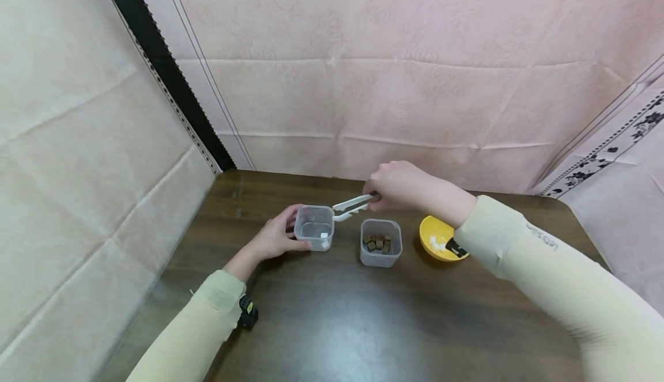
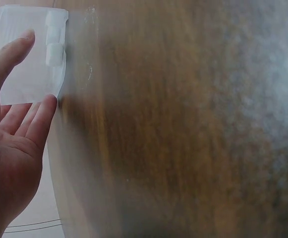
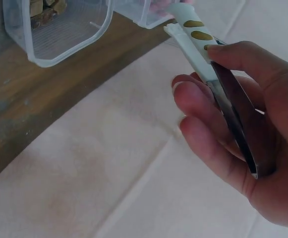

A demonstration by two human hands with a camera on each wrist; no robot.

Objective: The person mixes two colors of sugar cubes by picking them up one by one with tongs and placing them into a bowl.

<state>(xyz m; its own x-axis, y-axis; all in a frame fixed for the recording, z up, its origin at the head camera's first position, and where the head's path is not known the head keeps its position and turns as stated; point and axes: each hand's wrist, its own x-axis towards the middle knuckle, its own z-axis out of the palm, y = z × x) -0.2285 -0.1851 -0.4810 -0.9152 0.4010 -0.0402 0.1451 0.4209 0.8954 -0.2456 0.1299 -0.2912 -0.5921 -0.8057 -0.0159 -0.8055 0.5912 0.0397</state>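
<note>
My left hand (image 1: 277, 235) grips a clear plastic container (image 1: 314, 222), its thumb along one side and the fingers round the other. A few white cubes (image 2: 55, 53) lie inside it, seen through the wall in the left wrist view. In my right hand (image 1: 396, 185) is a pair of small tongs (image 1: 354, 204) with white tips and a metal body, pinched between thumb and fingers. The tips point left, right at the container's rim, a little apart, with no cube showing between them. Just right of it stands a second clear container (image 1: 381, 258) holding several brown cubes (image 1: 377, 243).
A yellow bowl (image 1: 428, 226) with several white cubes (image 1: 437, 244) sits further right, partly covered by the right forearm. All stand on a dark wooden table (image 1: 332, 318). Pale cloth (image 1: 363, 99) hangs behind the table's far edge and at both sides.
</note>
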